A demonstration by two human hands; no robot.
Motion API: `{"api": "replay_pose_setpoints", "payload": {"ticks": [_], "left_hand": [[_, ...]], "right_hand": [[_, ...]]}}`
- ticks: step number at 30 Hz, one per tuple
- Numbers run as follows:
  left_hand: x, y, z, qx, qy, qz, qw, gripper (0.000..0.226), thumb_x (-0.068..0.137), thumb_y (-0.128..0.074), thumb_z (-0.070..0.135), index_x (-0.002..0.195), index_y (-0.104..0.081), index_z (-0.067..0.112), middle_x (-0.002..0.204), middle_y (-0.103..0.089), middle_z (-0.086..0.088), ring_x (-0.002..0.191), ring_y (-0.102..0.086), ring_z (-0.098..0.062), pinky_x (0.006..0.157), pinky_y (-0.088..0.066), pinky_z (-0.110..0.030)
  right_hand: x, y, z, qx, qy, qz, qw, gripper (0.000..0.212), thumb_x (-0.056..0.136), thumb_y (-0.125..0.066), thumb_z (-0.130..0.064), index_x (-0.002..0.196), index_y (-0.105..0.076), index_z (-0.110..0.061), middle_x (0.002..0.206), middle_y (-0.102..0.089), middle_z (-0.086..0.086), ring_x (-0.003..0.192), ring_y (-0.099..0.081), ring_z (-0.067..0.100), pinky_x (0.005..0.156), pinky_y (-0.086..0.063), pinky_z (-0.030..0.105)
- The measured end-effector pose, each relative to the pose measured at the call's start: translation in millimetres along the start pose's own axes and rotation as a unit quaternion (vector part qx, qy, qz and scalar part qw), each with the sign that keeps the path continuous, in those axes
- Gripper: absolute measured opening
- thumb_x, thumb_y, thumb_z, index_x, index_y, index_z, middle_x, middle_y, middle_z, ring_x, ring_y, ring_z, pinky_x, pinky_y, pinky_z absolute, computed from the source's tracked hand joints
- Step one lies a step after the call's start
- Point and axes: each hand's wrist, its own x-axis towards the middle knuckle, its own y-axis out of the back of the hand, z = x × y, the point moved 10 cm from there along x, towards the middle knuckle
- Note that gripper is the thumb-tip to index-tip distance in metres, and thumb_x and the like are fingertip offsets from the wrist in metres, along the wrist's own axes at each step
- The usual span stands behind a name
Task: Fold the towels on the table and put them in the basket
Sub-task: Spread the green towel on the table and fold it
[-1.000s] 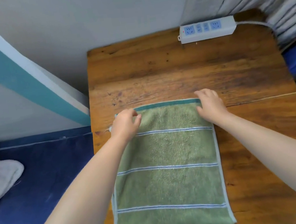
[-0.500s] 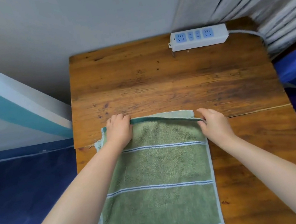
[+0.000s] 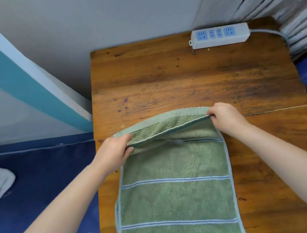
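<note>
Left hand (image 3: 114, 152) and right hand (image 3: 225, 116) each pinch a far corner of the green striped towel (image 3: 177, 197), fingers closed; its long axis runs toward the worktop (image 3: 182, 77) near edge.

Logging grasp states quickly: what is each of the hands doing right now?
Left hand: closed, pinching the far left corner of the green towel, lifted off the table.
Right hand: closed, pinching the towel's far right corner, also lifted.

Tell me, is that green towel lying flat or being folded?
Partly folded: the green towel mostly lies flat on the table, but the left hand and right hand pinch its far corners, lifted off the wood.
</note>
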Motion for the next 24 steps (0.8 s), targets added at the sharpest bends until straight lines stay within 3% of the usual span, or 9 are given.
{"api": "replay_pose_setpoints", "payload": {"ticks": [3,5,9,13,15,19,21,22,24], "left_hand": [[2,-4,-22,-0.031,0.043,0.013,0.999,0.027,0.096,-0.047,0.024,0.113,-0.059,0.008,0.108,-0.063,-0.007,0.106,-0.056,-0.025,0.076,-0.039,-0.029],[6,-2,-37,-0.047,0.072,0.041,0.995,0.023,0.095,-0.047,0.02,0.106,-0.062,0.005,0.104,-0.063,-0.009,0.101,-0.056,-0.026,0.076,-0.04,-0.03],[20,-4,-52,-0.048,0.098,0.072,0.991,0.024,0.095,-0.044,0.015,0.109,-0.061,0.004,0.108,-0.057,-0.011,0.102,-0.054,-0.028,0.081,-0.044,-0.035],[33,-14,-45,0.063,0.06,0.03,0.996,0.031,0.097,-0.037,0.029,0.111,-0.057,0.009,0.109,-0.056,-0.007,0.104,-0.053,-0.025,0.082,-0.046,-0.035],[33,-17,-47,0.056,0.048,0.008,0.997,0.031,0.096,-0.042,0.033,0.114,-0.055,0.011,0.11,-0.055,-0.006,0.103,-0.053,-0.024,0.08,-0.044,-0.033],[26,-19,-54,0.056,0.014,-0.008,0.998,0.024,0.094,-0.047,0.022,0.11,-0.059,0.008,0.109,-0.056,-0.008,0.102,-0.052,-0.025,0.081,-0.046,-0.034],[23,-10,-57,-0.038,0.028,0.032,0.998,0.02,0.095,-0.047,0.017,0.105,-0.06,0.004,0.098,-0.056,-0.007,0.092,-0.051,-0.022,0.074,-0.043,-0.033],[22,-8,-63,-0.136,0.06,0.043,0.988,0.016,0.095,-0.047,0.015,0.099,-0.06,0.005,0.088,-0.055,-0.005,0.082,-0.05,-0.019,0.068,-0.039,-0.031],[23,-17,-73,-0.38,0.134,0.022,0.915,0.017,0.095,-0.046,0.01,0.083,-0.057,0.01,0.075,-0.052,-0.002,0.07,-0.048,-0.015,0.061,-0.041,-0.025]], "right_hand": [[12,-1,-5,-0.035,-0.012,0.013,0.999,0.026,0.092,-0.043,-0.006,0.108,-0.063,-0.003,0.106,-0.06,0.016,0.1,-0.055,0.032,0.083,-0.049,0.039],[19,-3,-4,-0.052,-0.021,0.027,0.998,0.024,0.092,-0.044,-0.008,0.105,-0.064,-0.002,0.108,-0.059,0.015,0.105,-0.05,0.032,0.082,-0.047,0.039],[27,-15,5,-0.06,-0.054,0.037,0.996,0.022,0.091,-0.044,-0.003,0.105,-0.061,-0.001,0.119,-0.054,0.016,0.112,-0.043,0.032,0.087,-0.044,0.039],[27,-22,8,-0.035,-0.049,0.052,0.997,0.021,0.091,-0.044,-0.004,0.104,-0.059,0.003,0.113,-0.055,0.02,0.107,-0.046,0.035,0.086,-0.043,0.038],[26,-22,9,-0.025,-0.04,0.058,0.997,0.02,0.091,-0.045,-0.005,0.103,-0.058,0.004,0.111,-0.055,0.022,0.106,-0.047,0.036,0.087,-0.041,0.038],[28,-23,10,-0.018,-0.032,0.049,0.998,0.021,0.091,-0.047,-0.006,0.103,-0.06,0.005,0.109,-0.053,0.023,0.109,-0.043,0.036,0.089,-0.038,0.039],[29,-22,11,-0.017,-0.028,0.045,0.998,0.021,0.091,-0.047,-0.006,0.102,-0.06,0.006,0.109,-0.053,0.023,0.108,-0.044,0.036,0.088,-0.038,0.039],[29,-22,11,-0.014,-0.028,0.044,0.999,0.02,0.091,-0.047,-0.005,0.102,-0.059,0.007,0.108,-0.053,0.023,0.108,-0.045,0.037,0.088,-0.038,0.038],[30,-22,11,-0.01,-0.029,0.046,0.998,0.019,0.09,-0.047,-0.003,0.1,-0.059,0.008,0.107,-0.053,0.025,0.108,-0.046,0.038,0.087,-0.039,0.039]]}}
